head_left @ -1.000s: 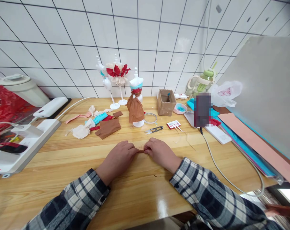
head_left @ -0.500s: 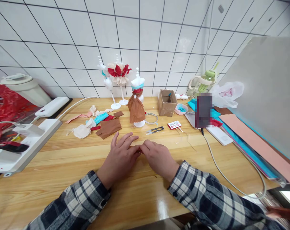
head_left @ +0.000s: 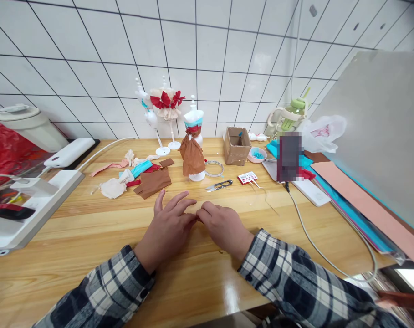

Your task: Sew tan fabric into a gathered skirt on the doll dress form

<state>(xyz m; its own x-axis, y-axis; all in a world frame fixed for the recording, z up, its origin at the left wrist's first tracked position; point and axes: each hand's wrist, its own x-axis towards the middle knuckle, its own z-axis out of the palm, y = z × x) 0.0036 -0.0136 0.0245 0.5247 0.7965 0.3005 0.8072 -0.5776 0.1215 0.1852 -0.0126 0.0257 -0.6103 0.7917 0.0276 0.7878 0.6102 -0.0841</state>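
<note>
My left hand (head_left: 167, 230) and my right hand (head_left: 223, 224) meet at their fingertips low over the wooden table (head_left: 193, 282). The left thumb and index side press toward the right hand, while its other fingers spread upward. The right hand's fingers are pinched together; whatever lies between the fingertips is hidden. Just beyond stands a small dress form (head_left: 193, 155) with a brown skirt, red waist and blue top. Thread snips (head_left: 219, 185) lie to its right, beside a silvery ring (head_left: 214, 168). Brown crepe pieces (head_left: 154, 183) are at its left.
Two more dress forms (head_left: 151, 119) (head_left: 169, 102) stand by the tiled wall. Farther right are a cardboard box (head_left: 237, 148), a pink bowl (head_left: 257, 155), a labelled card (head_left: 247, 177), a blurred dark device (head_left: 289, 157) and a cable (head_left: 312, 241). A power strip (head_left: 43, 212) lies left.
The view has shifted slightly, so everything sits a little further left. A bit of red seen between my fingertips before is now hidden. My hands remain together.
</note>
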